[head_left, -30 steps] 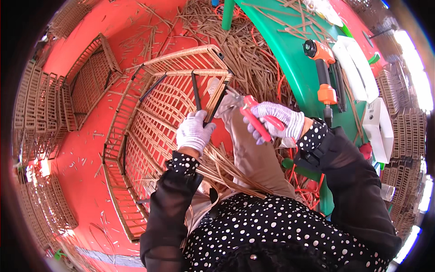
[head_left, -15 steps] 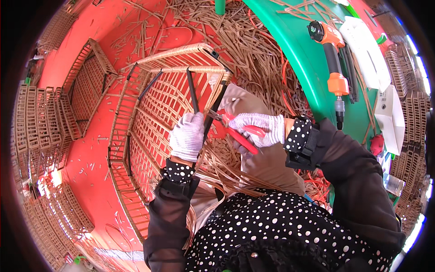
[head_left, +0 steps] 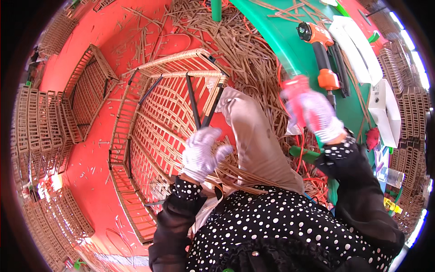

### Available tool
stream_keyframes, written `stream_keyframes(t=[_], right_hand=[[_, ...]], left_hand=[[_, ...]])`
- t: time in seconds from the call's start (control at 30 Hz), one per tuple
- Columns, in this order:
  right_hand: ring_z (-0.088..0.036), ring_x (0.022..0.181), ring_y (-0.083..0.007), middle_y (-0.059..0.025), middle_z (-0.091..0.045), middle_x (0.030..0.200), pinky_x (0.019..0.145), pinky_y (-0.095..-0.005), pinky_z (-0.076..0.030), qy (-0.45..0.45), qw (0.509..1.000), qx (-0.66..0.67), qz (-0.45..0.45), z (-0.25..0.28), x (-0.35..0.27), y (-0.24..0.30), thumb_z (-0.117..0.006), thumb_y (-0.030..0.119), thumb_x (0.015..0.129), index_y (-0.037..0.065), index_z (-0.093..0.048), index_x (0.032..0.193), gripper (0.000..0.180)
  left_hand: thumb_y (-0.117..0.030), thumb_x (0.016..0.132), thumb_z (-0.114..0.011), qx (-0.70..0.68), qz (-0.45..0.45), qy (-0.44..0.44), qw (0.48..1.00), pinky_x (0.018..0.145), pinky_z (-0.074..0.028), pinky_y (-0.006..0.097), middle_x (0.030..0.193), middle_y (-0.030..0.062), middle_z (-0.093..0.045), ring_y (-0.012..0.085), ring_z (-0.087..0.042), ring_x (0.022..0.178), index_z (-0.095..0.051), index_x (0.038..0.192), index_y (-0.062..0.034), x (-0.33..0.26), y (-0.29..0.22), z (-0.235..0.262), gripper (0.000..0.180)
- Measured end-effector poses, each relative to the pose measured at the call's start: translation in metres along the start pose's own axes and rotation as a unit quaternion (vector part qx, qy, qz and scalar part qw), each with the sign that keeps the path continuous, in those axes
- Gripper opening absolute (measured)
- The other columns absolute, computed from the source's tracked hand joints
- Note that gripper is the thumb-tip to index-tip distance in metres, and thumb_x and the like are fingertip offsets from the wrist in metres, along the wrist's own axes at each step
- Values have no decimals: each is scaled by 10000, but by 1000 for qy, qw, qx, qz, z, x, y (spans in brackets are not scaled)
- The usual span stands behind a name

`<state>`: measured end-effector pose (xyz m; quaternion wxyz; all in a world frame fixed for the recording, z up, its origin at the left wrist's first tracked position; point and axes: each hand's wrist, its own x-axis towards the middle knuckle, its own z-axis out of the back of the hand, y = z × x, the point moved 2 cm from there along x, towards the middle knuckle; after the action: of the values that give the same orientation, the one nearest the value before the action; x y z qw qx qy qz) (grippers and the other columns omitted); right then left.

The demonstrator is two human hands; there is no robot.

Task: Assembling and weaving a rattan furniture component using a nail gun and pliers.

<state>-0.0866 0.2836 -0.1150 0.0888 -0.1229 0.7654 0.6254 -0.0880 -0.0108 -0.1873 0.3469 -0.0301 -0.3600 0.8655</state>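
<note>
A wicker chair frame point(head_left: 158, 118) with black metal rods point(head_left: 194, 102) lies tilted in front of me, against my beige trouser leg point(head_left: 253, 136). My left hand point(head_left: 201, 153), in a white glove, grips the frame where two black rods meet. My right hand point(head_left: 315, 113), also gloved, is blurred and raised to the right, over the edge of the green table point(head_left: 285, 43). It holds a red-handled cutting tool point(head_left: 294, 88). Loose rattan strips point(head_left: 247, 174) lie across my lap.
An orange power drill point(head_left: 319, 50) and white flat pieces point(head_left: 355, 43) lie on the green table. A heap of rattan offcuts point(head_left: 240, 45) covers the red floor. Another wicker frame point(head_left: 88, 95) lies to the left, with stacked woven panels point(head_left: 34, 131) beyond it.
My right hand has swung away from the frame, rightward to the green table's edge, still holding the red tool. The left hand keeps its grip on the black rods.
</note>
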Motion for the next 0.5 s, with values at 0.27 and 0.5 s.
stream_keyframes(t=[0.27, 0.5], right_hand=[[-461, 1157, -330, -227, -489, 1220, 970, -387, -357, -417, 623, -648, -136, 186, -113, 7, -671, 447, 687, 17, -408, 1284, 781], [-449, 1156, -328, -184, -483, 1234, 958, -396, -369, -397, 542, -732, 116, 149, -106, 7, -640, 322, 742, 49, -485, 1194, 550]], left_hand=[[-216, 764, -567, 183, 320, 7, 930, 697, -481, 468, 900, 184, -610, 357, -599, 817, -435, 1184, -145, -18, 36, -8, 446], [-309, 824, -560, 237, 318, 32, 918, 819, -460, 430, 1121, 148, -573, 350, -566, 979, -477, 1247, -167, -66, -7, 104, 454]])
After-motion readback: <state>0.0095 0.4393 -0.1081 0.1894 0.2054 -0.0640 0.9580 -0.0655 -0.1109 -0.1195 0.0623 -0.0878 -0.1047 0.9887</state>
